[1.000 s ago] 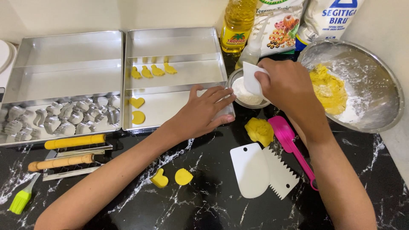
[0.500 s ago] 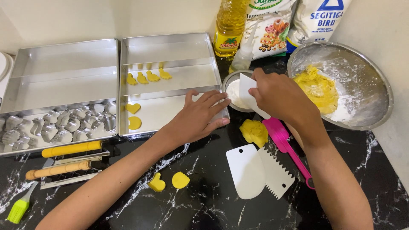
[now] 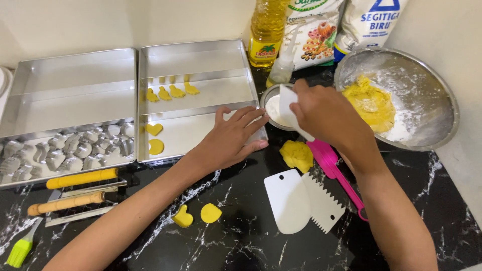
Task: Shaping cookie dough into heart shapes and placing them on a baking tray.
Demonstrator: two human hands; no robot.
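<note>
Over the small flour bowl (image 3: 273, 108), the right hand (image 3: 326, 115) pinches a white scraper (image 3: 288, 108), while the left hand (image 3: 231, 138) lies open on the baking tray (image 3: 201, 60). Six shaped cookies (image 3: 170, 93) sit trayed; two cut pieces (image 3: 198, 215), a dough lump (image 3: 297, 154) and more in the mixing bowl (image 3: 427, 80) remain.

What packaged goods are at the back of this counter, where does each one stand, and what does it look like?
Oil bottle: back centre, behind the small bowl; clear plastic, yellow oil, yellow and red label.
Printed bag: right of the bottle; white, green at the top, pictures of baked goods.
Flour bag: far right, behind the metal mixing bowl; white with blue markings.
</note>
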